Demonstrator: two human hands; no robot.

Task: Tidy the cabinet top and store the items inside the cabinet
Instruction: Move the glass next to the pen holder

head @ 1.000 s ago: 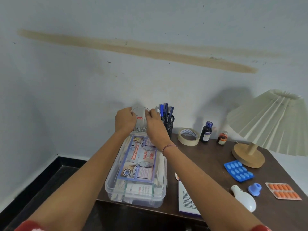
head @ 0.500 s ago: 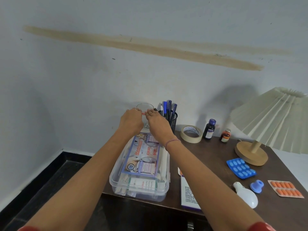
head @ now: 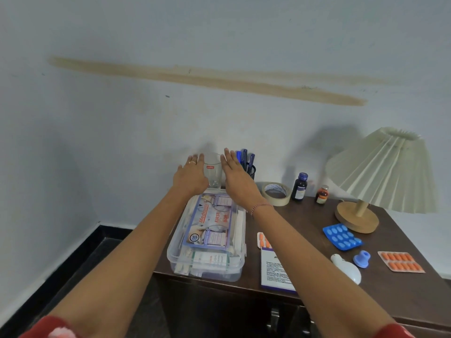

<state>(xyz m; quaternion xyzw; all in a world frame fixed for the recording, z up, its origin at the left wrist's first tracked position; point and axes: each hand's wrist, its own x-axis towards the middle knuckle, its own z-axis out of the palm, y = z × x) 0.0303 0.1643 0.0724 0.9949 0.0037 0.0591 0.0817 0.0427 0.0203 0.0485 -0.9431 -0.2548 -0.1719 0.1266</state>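
Observation:
A clear drinking glass with a small red label stands upright at the back of the dark wooden cabinet top, against the wall. My left hand is flat and open on its left side, my right hand flat and open on its right, fingers stretched toward the wall; neither grips the glass. In front of the glass lies a clear plastic first-aid box full of packets. A black mesh pen holder with blue pens stands just right of my right hand.
Along the back stand a masking tape roll, a dark syrup bottle and a small brown bottle. A pleated lamp fills the right. Blue and orange blister packs, a white bulb, a blue cap and a medicine carton lie in front.
Both hands were closed around the glass and held it slightly raised; now the glass stands at the back by the wall and both hands have let go and spread flat beside it.

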